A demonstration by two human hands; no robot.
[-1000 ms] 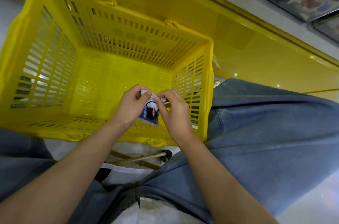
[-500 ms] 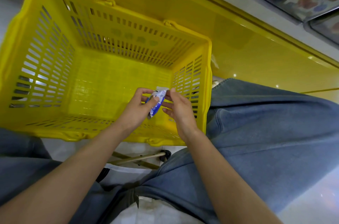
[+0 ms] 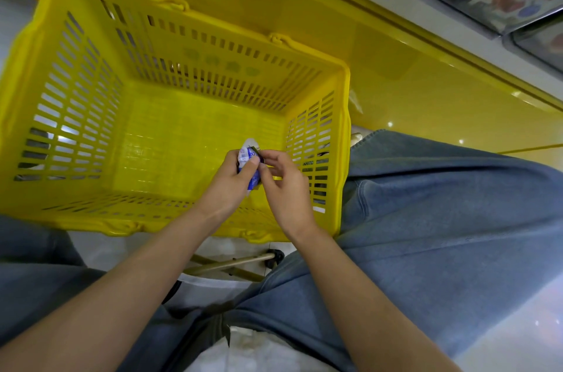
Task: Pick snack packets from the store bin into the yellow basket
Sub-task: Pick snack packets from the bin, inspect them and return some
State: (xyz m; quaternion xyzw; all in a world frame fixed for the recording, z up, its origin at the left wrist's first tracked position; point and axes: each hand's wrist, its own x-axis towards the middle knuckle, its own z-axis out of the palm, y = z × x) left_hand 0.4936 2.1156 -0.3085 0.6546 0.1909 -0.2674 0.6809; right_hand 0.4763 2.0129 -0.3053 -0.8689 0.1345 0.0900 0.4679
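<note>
A small blue-and-white snack packet (image 3: 248, 160) sits above the near right corner of the yellow basket (image 3: 76, 115), held in the air rather than dropped. A second ago it faced the camera, stretched flat between both hands. Now it is turned nearly edge-on, the left hand (image 3: 227, 186) curled round it with the thumb across its face, the right hand (image 3: 285, 182) pinching its top edge. The basket floor shows no packets, so this release looks to be the first, still pending.

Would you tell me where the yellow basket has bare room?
The yellow basket floor is bare between its left and far walls. Crowded only by the near right corner, where left hand and right hand hold the snack packet.
</note>
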